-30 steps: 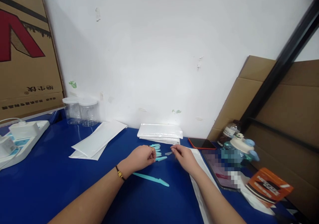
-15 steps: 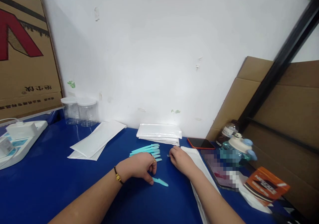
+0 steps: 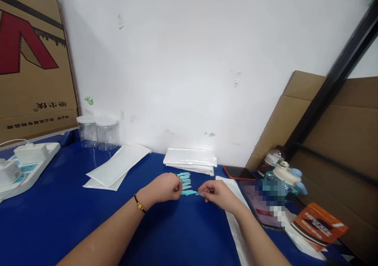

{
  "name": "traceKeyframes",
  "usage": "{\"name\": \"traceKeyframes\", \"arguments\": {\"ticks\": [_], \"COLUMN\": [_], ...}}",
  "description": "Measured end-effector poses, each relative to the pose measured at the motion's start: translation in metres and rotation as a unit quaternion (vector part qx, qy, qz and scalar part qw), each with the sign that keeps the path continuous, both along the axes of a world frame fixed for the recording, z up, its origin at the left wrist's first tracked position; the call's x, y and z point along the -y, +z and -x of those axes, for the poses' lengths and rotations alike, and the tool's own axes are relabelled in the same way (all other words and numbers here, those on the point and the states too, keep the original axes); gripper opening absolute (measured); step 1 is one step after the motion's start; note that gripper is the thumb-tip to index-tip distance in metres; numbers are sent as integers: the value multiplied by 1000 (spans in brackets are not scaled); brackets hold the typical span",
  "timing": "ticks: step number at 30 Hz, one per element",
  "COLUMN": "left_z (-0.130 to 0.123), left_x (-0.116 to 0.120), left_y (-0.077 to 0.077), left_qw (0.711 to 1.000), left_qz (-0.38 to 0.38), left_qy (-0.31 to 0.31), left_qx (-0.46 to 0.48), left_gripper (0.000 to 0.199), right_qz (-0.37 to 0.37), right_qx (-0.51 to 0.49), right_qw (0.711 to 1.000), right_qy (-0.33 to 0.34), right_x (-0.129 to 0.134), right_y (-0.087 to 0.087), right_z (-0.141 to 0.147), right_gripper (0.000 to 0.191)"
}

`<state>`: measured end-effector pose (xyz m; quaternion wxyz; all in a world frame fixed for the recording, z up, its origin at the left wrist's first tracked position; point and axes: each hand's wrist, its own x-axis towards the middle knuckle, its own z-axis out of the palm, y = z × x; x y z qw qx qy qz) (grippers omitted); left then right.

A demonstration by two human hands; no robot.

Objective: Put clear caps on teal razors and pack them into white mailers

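Observation:
My left hand is closed around the handle of a turquoise eyebrow razor, whose blade end points right. My right hand pinches a small clear cap at the razor's tip. Whether the cap is over the blade or just touching it, I cannot tell. Behind my left hand, several more turquoise razors lie side by side on the blue table, their handles partly hidden by the hand.
Stacked white packets lie by the wall, and two more white packets at left. Clear jars and a power strip stand farther left. At right are a red-edged phone, a larger phone, a bottle and an orange pouch.
My left hand has lifted the razor from nearer the front of the table and swung it back beside the others. My right hand has brought the clear cap down to its tip.

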<state>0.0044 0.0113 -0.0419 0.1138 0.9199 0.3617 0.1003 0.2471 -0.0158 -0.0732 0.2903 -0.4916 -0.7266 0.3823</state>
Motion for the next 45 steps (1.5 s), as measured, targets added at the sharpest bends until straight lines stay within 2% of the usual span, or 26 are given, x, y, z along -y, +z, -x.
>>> {"name": "traceKeyframes", "arguments": {"ticks": [7, 13, 20, 22, 24, 27, 29, 31, 33, 37, 42, 45], "left_z": [0, -2, -11, -9, -5, 4, 9, 10, 8, -6, -29, -40], "left_x": [0, 1, 3, 0, -3, -10, -14, -16, -16, -9, 0, 1], "left_y": [-1, 0, -7, -8, -9, -12, -16, -22, -28, -28, -16, -16], "left_qw": [1000, 1000, 998, 998, 998, 994, 992, 991, 993, 993, 984, 978], "left_qz": [0, 6, 28, 39, 29, -14, -19, -3, 8, -23, -30, -43], "left_qy": [15, -2, -38, -29, 6, 78, 119, 132, 121, 114, 145, 172], "left_qx": [-5, 0, 30, 41, 59, 74, 48, 12, -12, -33, -94, -114], "left_gripper": [10, 11, 17, 18, 19, 54, 80, 98, 105, 87, 53, 45], "right_qz": [-16, -7, 27, 26, 4, -74, -130, -166, -183, -193, -193, -200], "right_qx": [-14, -20, -41, -40, -14, 63, 97, 101, 95, 88, 75, 60], "right_qw": [1000, 1000, 999, 999, 1000, 995, 987, 980, 976, 972, 970, 970], "right_qy": [-3, 1, 5, 4, 8, -4, -20, -39, -62, -104, -125, -128], "right_x": [0, 3, 4, 3, 3, 2, 1, 0, 0, 1, -1, -4], "right_y": [-3, 0, -3, -5, -7, -6, -3, 0, 4, 8, 6, 2], "right_z": [6, 10, 17, 19, 21, 25, 24, 21, 17, 14, 14, 12], "right_gripper": [27, 28, 32, 30, 25, 18, 17, 20, 21, 21, 22, 21]}}
